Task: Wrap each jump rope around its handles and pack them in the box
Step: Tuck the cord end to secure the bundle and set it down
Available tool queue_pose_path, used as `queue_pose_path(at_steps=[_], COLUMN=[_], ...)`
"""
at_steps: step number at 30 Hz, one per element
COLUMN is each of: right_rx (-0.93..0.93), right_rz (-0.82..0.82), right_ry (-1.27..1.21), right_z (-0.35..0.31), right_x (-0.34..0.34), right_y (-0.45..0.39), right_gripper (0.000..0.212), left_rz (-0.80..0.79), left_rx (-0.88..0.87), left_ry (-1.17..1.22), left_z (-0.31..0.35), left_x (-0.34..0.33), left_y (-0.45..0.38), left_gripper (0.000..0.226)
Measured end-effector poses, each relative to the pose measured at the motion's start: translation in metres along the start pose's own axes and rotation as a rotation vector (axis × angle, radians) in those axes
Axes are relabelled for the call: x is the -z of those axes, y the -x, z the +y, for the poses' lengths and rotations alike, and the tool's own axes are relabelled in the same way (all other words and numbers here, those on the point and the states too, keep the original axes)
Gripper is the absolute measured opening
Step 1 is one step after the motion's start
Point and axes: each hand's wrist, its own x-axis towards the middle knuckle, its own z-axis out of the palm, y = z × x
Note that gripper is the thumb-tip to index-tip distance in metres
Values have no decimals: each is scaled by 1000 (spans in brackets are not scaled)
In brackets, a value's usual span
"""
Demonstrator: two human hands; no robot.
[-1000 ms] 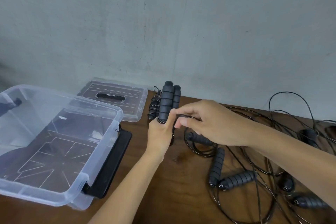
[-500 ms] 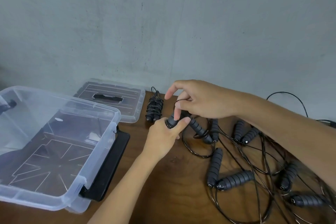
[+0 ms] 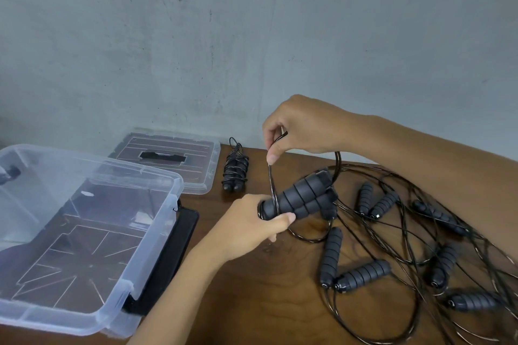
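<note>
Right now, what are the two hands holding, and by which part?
The left hand grips a pair of handles at their near end. The right hand pinches that rope's cord above them.

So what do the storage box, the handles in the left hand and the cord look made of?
Box: clear, glossy plastic, since the table shows through its walls. Handles: matte dark grey, ribbed, probably foam or soft rubber. Cord: thin, black and shiny with glints, likely plastic-coated; whether there is wire inside cannot be told.

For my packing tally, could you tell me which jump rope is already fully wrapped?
The bundled jump rope beside the lid: cord wound around both handles; others lie loose.
</note>
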Motion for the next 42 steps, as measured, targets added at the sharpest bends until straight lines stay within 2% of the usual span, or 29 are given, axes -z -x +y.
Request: queue_pose_path(at_steps=[3, 6, 9, 10, 12, 14, 16, 18, 19, 21, 24, 29, 33, 37, 39, 40, 42], right_rx=[3, -7, -21, -1, 29, 37, 48, 48, 33, 0, -34, -58, -76, -125, -200, -259, -370], right_rz=[-25, -20, -11, -2, 29, 35, 15, 4, 3, 7, 17, 44, 35, -18, 25, 60, 90], right_ry=[-157, -271, -389, -424, -411, -384, -407, -453, -486, -514, -490, -599, -744, -889, -940, -891, -583], right_z=[9, 18, 26, 29, 30, 29, 28, 26, 27, 27, 29, 33, 38, 52, 69, 79, 105], right_x=[-5, -12, -24, -28, -32, -33, -33, -36, -38, -40, -44, -55, -68, -78, -90, -101, -129], right_y=[0, -1, -2, -2, -1, 0, 2, 4, 6, 8, 12, 18, 18, 16, 10, 6, -4], right_gripper=[15, 15, 5, 5, 19, 30, 30, 29, 22, 9, 9, 10, 5, 36, 37, 32, 24], left_rz=[0, 29, 85, 116, 191, 251, 285, 316, 332, 356, 404, 441, 425, 459, 477, 482, 490], left_rx=[-53, -111, -150, -152, -140, -127, -122, -128, -123, -113, -92, -134, -129, -119, -105, -100, -93], left_ry=[93, 249, 424, 483, 569, 659, 754, 842, 874, 900, 897, 800, 767, 802, 834, 833, 827], left_z=[3, 1, 2, 2, 1, 1, 4, 7, 6, 5, 7, 9, 6, 6, 4, 4, 5], left_x=[5, 11, 17, 19, 20, 20, 18, 16, 15, 13, 10, 6, 6, 12, 16, 17, 20], left_y=[7, 12, 15, 14, 12, 9, 7, 6, 4, 1, -2, -4, -6, -9, -11, -11, -11], left_gripper=[26, 32, 32, 36, 45, 42, 36, 42, 44, 45, 53, 35, 38, 32, 32, 34, 38])
